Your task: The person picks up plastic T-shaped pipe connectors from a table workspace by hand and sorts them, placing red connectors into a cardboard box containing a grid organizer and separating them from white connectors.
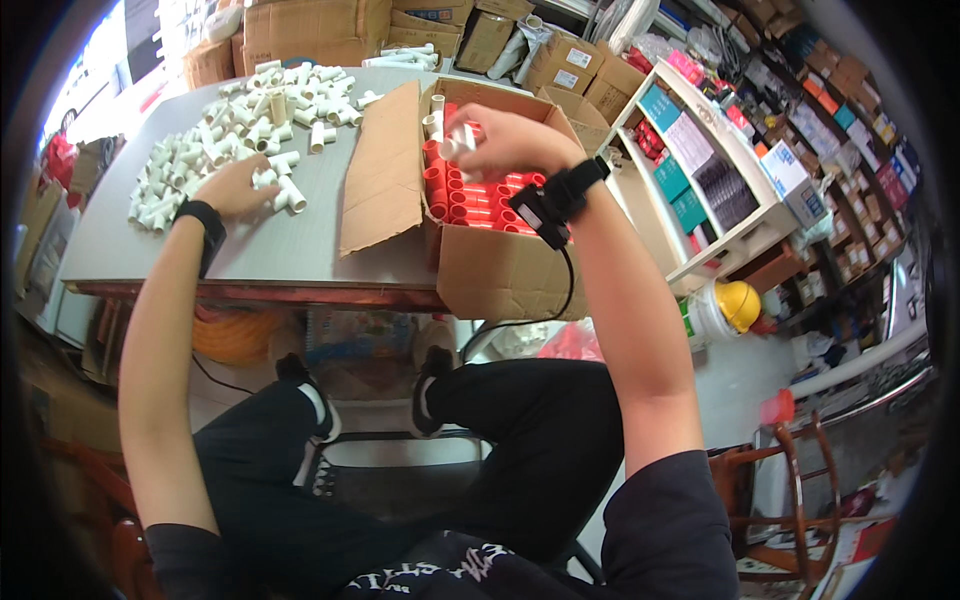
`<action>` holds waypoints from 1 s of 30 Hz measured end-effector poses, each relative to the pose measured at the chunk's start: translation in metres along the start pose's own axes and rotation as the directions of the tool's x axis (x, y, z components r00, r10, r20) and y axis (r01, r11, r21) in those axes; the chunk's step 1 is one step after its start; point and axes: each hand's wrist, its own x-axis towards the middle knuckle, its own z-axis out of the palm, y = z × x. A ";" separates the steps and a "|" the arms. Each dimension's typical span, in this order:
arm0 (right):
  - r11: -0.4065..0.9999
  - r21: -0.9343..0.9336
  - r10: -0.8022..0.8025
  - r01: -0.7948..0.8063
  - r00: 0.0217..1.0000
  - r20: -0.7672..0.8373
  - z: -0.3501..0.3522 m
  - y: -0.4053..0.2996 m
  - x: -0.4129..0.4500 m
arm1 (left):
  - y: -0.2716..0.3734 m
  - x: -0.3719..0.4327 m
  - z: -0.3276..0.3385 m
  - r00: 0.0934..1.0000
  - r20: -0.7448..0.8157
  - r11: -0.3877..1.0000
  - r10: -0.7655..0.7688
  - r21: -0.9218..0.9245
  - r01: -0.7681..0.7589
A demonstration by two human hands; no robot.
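Note:
A spread pile of white plastic pipe tees (225,131) lies on the left half of the grey table (315,240). My left hand (236,187) rests at the pile's near right edge, its fingers curled on white tees (291,193); whether it grips one is unclear. Over the open cardboard box (502,262), my right hand (510,139) holds a white pipe fitting (459,142), slightly blurred. Rows of red pipe fittings (469,202) fill much of the box, and a few white ones (435,120) stand at its far left corner.
The box's left flap (384,165) leans out over the table. From my right wrist device (547,206) a black cable (566,292) hangs past the box front. Cardboard boxes (315,34) stand behind the table; a white shelf unit (720,187) and a yellow helmet (738,306) are at the right.

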 end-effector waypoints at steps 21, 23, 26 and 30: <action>0.858 -0.514 0.130 -0.026 0.977 0.168 0.009 0.044 -0.013 | 0.035 0.036 0.009 0.991 -0.028 0.990 0.133 -0.051 -0.134; 0.859 -0.511 0.137 -0.016 0.970 0.201 0.010 0.043 -0.012 | 0.040 0.035 0.008 0.993 0.001 0.992 0.119 -0.040 -0.119; 0.846 -0.533 0.153 0.000 0.958 0.243 0.011 0.049 -0.010 | 0.050 0.029 0.008 0.995 0.032 0.995 0.096 -0.015 -0.096; 0.840 -0.493 -0.093 0.225 0.956 0.277 0.010 0.051 -0.013 | 0.057 0.025 0.004 0.993 0.044 0.994 0.107 -0.014 -0.106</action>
